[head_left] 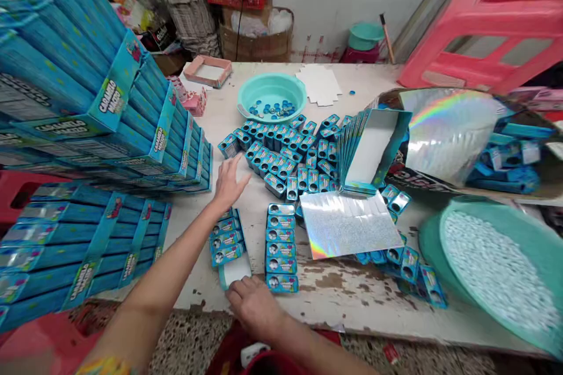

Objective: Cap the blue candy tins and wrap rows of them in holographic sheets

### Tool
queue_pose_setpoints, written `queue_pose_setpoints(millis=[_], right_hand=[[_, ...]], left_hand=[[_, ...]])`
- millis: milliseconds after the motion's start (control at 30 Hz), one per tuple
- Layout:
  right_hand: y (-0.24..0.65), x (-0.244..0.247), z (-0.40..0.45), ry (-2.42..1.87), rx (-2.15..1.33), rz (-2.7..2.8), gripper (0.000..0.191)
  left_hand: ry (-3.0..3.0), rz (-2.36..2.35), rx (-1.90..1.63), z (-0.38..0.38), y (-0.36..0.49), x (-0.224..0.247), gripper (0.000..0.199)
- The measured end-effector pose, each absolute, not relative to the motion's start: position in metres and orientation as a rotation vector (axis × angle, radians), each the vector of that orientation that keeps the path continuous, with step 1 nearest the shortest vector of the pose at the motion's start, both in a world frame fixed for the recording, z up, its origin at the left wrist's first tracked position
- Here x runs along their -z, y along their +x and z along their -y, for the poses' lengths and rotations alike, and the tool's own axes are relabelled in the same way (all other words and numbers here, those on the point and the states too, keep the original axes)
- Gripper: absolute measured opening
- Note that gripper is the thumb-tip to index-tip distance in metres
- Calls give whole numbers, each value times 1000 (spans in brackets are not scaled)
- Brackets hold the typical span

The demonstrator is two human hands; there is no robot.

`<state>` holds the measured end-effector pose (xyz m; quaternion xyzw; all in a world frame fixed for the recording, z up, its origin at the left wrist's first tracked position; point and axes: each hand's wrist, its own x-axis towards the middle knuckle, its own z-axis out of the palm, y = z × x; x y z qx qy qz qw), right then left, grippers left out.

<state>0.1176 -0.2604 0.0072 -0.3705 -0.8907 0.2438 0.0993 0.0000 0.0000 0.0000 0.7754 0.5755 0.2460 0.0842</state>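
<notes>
Chipped white tabletop [373, 293], right fingers [237, 289] against shallow rectangular tray [236, 270]

"CARAMELO" stands on the stacked boxes [112, 96] and small packs [282, 250]

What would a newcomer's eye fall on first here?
Probably the tall stack of blue boxes on the left, then the big turquoise basin of small white pieces at lower right. Near the middle, the right hand touches a partly filled tray's near end, while the left hand spreads open beyond.
</notes>
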Motion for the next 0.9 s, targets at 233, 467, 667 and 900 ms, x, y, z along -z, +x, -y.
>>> queue_pose_setpoints(millis=[233,467,667,900], right_hand=[[162,-11,236,-1330,-618,2414,22],[168,-5,230,-1364,-585,2380,23],[142,6,241,-1472,-488,2494,21],[119,22,269,-1358,-484,2678,20]], left_hand=[[1995,-1987,-10,-91,64,-3,55],[2019,-2241,-14,-73,78,-2,41],[1994,-2132,45,-67,71,-16,28],[2315,-1865,-343,41,-32,-112,22]])
